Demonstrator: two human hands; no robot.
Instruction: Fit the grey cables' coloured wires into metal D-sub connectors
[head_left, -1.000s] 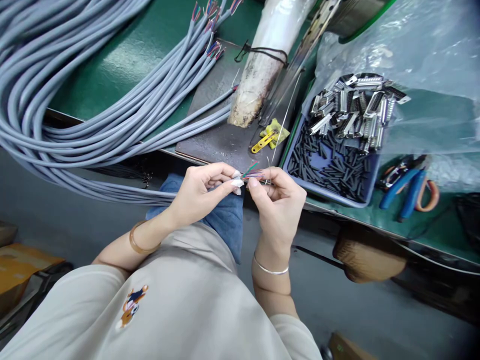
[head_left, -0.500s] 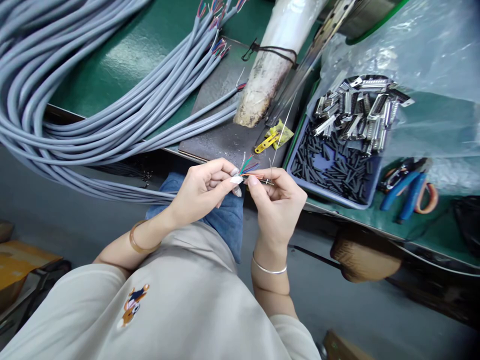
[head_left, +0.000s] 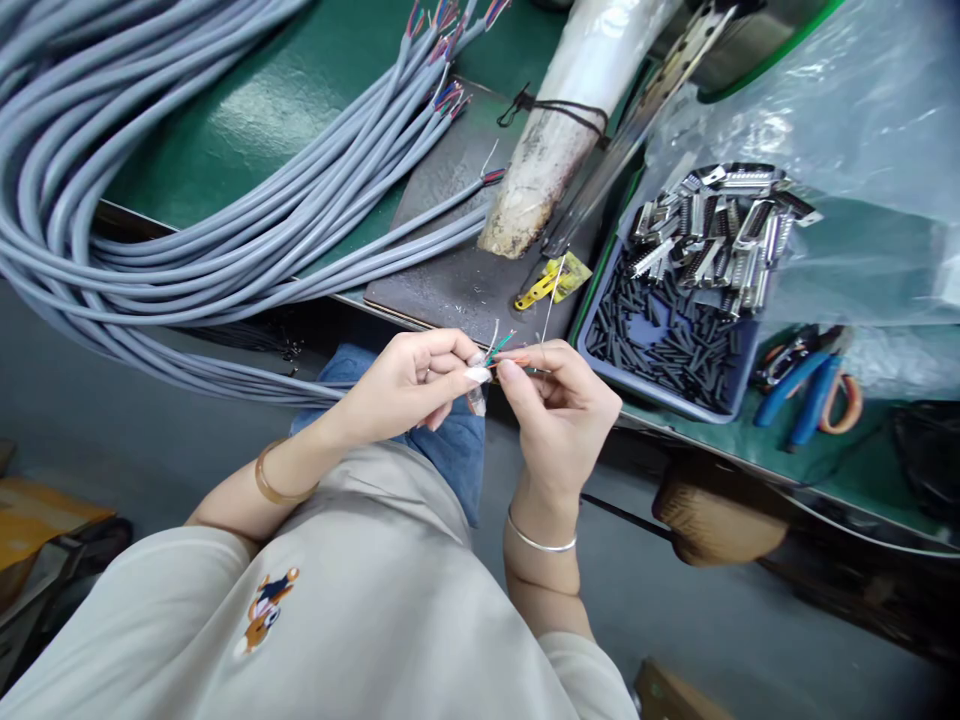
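Over my lap, my left hand (head_left: 420, 385) pinches the stripped end of a grey cable (head_left: 315, 392), whose length runs off to the left behind the wrist. Thin coloured wires (head_left: 498, 350), green, orange and whitish, fan out from between its fingertips. My right hand (head_left: 559, 395) is closed, its thumb and forefinger pinching some of these wires, orange ones among them. The fingertips of both hands nearly meet. How many wires each hand grips is hidden by the fingers.
A thick bundle of grey cables (head_left: 247, 220) lies across the green table at left. A plastic-wrapped tube (head_left: 547, 150) slants over a dark board (head_left: 442, 290). The blue tray (head_left: 660, 400) holds metal connectors (head_left: 720, 230) and black sleeves (head_left: 660, 330). Blue-handled pliers (head_left: 799, 390) lie at right.
The wires between my hands have been rearranged; fewer blue and purple ones show now. Both hands sit slightly lower, and the view has shifted a little.
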